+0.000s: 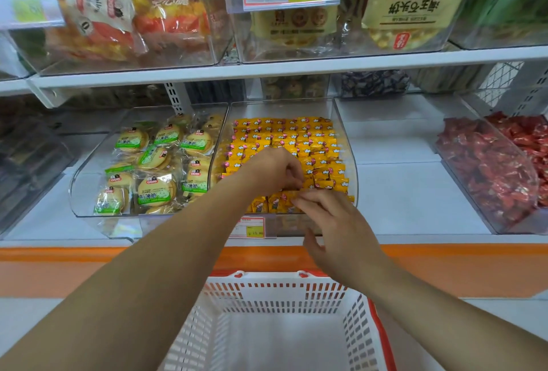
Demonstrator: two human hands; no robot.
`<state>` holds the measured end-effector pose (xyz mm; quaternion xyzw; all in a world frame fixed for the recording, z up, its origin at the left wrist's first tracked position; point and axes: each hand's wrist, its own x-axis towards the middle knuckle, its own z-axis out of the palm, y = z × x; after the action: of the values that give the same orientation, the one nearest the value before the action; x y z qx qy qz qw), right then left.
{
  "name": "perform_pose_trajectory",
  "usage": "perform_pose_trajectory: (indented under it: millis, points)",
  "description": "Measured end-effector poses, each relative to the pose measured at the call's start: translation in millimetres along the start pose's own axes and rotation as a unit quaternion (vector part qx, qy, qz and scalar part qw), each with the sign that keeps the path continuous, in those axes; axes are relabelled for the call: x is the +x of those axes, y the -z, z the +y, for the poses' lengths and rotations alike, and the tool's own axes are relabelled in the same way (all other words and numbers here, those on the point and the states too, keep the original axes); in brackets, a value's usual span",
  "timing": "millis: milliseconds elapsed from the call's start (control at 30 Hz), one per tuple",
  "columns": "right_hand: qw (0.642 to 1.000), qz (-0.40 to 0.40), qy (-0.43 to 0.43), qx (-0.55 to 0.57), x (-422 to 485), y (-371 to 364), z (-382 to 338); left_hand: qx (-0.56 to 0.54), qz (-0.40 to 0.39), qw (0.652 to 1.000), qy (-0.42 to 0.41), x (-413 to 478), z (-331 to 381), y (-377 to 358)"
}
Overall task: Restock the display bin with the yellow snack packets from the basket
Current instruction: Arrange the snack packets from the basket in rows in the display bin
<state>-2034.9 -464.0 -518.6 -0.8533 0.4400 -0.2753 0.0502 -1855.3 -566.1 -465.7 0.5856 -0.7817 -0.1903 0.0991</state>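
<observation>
A clear display bin [344, 133] on the lower shelf holds neat rows of yellow snack packets [290, 136]. My left hand [271, 170] reaches into the bin's front part with its fingers curled over the packets there; what the fingertips pinch is hidden. My right hand [329, 222] hovers at the bin's front edge, fingers loosely bent, fingertips touching the front row of packets [268, 203]. Below, a white basket with orange rim [296, 284] stands in front of me; its visible inside shows no packets.
A clear bin of green-labelled round biscuits [154, 163] sits left of the yellow bin. A bin of red packets [492, 169] stands at the right. A price tag [250, 227] hangs on the bin's front. Upper shelf bins [133, 14] overhang.
</observation>
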Motion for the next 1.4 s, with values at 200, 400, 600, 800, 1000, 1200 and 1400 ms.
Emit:
perform_pose_trajectory:
  millis: [200,400,600,800,1000,1200,1400]
  points:
    - [0.999,-0.039,0.012,-0.026,-5,0,1,-0.015,-0.017,0.999,-0.027,3,-11,-4]
    - [0.999,-0.049,0.001,-0.019,2,7,0,-0.024,-0.015,0.999,-0.021,9,-5,-1]
    - [0.996,-0.077,0.003,-0.043,13,10,-1,-0.108,0.043,0.993,-0.033,5,7,31]
    - [0.99,-0.105,-0.018,-0.092,20,7,-13,0.025,0.007,0.999,-0.037,-8,11,7]
    - [0.988,-0.113,-0.042,-0.099,18,5,-19,0.093,0.043,0.994,-0.023,-15,13,-3]
    - [0.991,-0.078,-0.004,-0.113,19,20,-3,0.053,0.077,0.996,0.005,-30,11,-13]
    - [0.973,-0.148,-0.03,-0.173,13,4,10,0.053,0.195,0.978,-0.051,-71,-8,-45]
